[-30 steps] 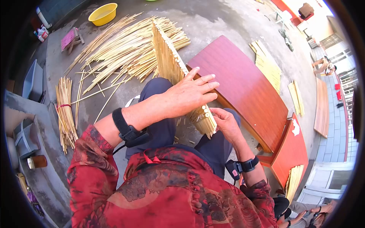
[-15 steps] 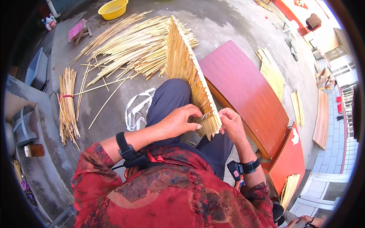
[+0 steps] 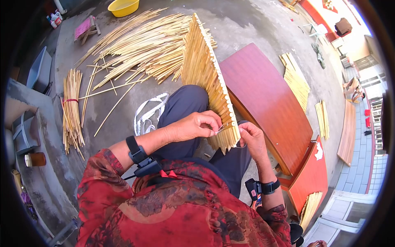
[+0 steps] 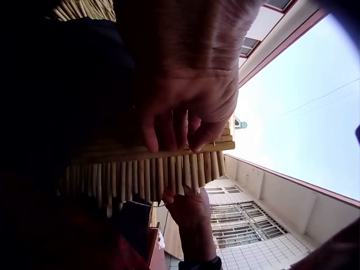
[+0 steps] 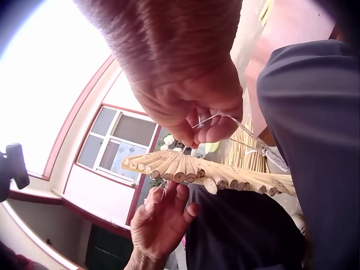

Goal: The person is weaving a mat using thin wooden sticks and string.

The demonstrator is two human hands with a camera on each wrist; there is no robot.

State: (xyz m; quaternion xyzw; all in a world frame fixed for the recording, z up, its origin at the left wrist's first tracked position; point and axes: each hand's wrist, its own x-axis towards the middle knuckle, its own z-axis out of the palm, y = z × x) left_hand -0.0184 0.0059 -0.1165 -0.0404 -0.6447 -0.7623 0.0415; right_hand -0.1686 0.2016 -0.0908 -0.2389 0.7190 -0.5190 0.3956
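Both hands are in close at the near end of the stalk panel (image 3: pixel 201 74), a row of pale stalks bound side by side, standing tilted between the person's dark-trousered legs (image 3: pixel 185 105). Here's the left hand (image 3: pixel 195 125) on one side of it, fingers bent, thumb and fingertips together on a thin white cord (image 5: pixel 242 124) beside the bound stalks. Over on the other side, the right hand (image 3: pixel 254 142) has its fingers curled and clamped on cord too, and the right wrist view shows a strand looping over those fingers and running down past the round cut ends.

Out on the concrete floor (image 3: pixel 242 24), a big spread of loose stalks (image 3: pixel 140 45) fans out beyond the panel, with a yellow basin (image 3: pixel 123 7) and a pink-topped stool (image 3: pixel 84 29) behind. To the left stands or lies, hard to tell which, a stalk bundle (image 3: pixel 72 115) cinched by a red tie (image 3: pixel 70 100). White loops (image 3: pixel 142 119) sit beside the left leg. Off to the right, it's a long reddish-brown board (image 3: pixel 267 107), then an orange-red board (image 3: pixel 310 177) with more stalks at its near end.
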